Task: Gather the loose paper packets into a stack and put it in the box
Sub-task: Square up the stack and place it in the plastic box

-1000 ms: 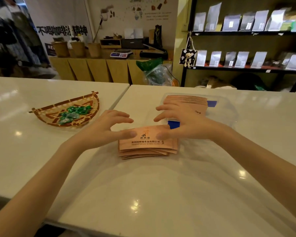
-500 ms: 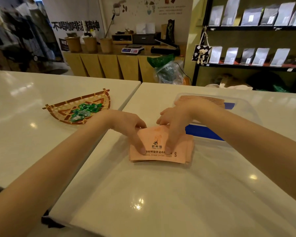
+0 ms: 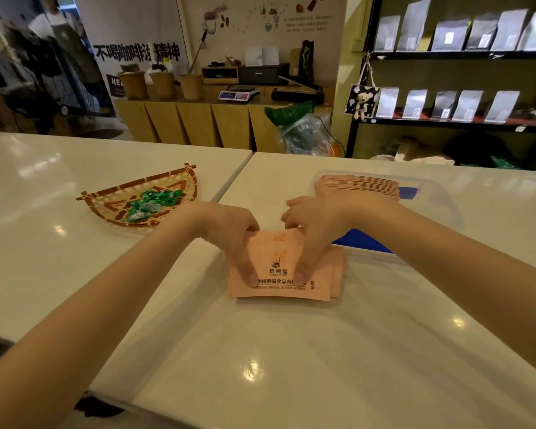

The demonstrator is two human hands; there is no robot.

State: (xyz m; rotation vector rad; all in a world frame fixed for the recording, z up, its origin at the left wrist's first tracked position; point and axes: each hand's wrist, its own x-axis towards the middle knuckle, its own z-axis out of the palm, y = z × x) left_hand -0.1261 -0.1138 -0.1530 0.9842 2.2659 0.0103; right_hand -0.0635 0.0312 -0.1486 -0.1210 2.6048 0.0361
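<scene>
A small stack of pink paper packets [image 3: 279, 261] with a panda logo sits on the white table, its edges slightly uneven on the right. My left hand [image 3: 229, 233] grips the stack's left side, thumb pressed on the top packet. On the right side my right hand [image 3: 313, 230] holds it the same way. Just behind, a clear plastic box [image 3: 437, 196] with a blue bottom holds a neat stack of the same packets [image 3: 359, 184].
A woven bamboo tray [image 3: 106, 199] with green wrapped candies lies on the neighbouring table to the left. A narrow gap runs between the two tables. Beyond stand a wooden counter [image 3: 217, 122] and dark shelves of pouches [image 3: 458, 103].
My hands went from hovering over the fanned packets to closing on them from both sides. The packets are now squared into a tighter stack, pulled slightly toward me.
</scene>
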